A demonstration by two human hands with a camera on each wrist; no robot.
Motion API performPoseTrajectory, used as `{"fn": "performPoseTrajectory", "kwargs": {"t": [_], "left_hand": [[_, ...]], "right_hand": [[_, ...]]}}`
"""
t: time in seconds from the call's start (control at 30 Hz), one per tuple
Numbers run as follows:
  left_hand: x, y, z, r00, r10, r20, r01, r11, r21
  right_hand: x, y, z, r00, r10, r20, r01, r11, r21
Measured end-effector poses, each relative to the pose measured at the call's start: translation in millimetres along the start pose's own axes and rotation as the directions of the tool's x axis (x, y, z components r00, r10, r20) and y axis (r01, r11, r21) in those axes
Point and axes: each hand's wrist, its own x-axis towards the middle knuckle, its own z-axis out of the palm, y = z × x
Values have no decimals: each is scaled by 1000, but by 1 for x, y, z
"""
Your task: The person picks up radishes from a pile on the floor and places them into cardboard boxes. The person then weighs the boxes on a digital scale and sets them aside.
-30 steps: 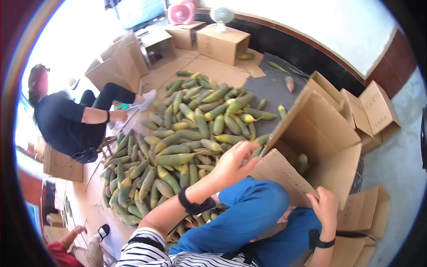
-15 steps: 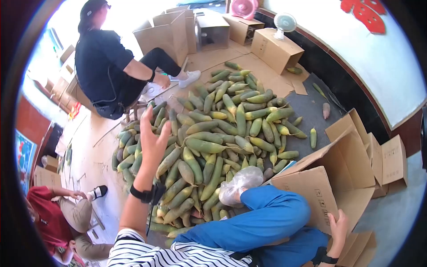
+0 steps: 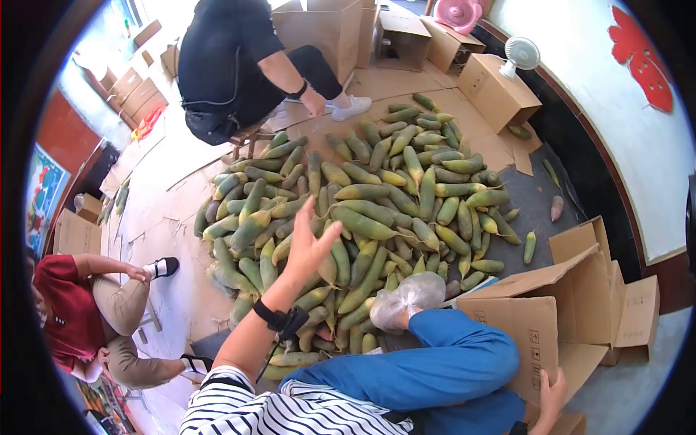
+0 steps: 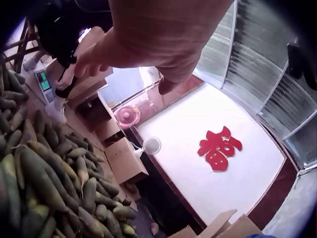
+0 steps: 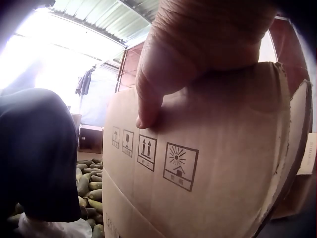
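Observation:
My left hand (image 3: pixel 308 250) hangs over a large pile of green radishes (image 3: pixel 366 219), its fingers spread and holding nothing. In the left wrist view, the same hand (image 4: pixel 153 44) reaches across the top with the radishes below it at the left. At the lower right, my right hand (image 3: pixel 552 397) grips the flap of an open cardboard box (image 3: pixel 511 326). Its thumb (image 5: pixel 148 106) lies on the printed face of the flap in the right wrist view, while the other fingers are hidden behind the cardboard.
A person in black (image 3: pixel 232 65) sits at the pile's far side; another in a red shirt (image 3: pixel 65 312) sits at the left. More cardboard boxes (image 3: pixel 500 90) line the wall, one bearing a small fan (image 3: pixel 520 55). My bagged foot (image 3: pixel 406 299) is at the pile's near edge.
My left hand has left the box's edge and swung left over the radish pile, with its fingers spread. The right hand stays on the flap. The head view has turned.

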Motion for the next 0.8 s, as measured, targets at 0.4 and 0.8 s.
{"fn": "performPoseTrajectory", "kwargs": {"t": [0.4,0.8], "left_hand": [[-11,-54,-7,998,-32,-46,36,996,83],[-1,16,-48,993,-116,-38,105,971,-213]], "right_hand": [[0,9,0,999,35,-11,-36,996,-79],[14,-49,-35,988,-140,-63,134,988,-81]]}}
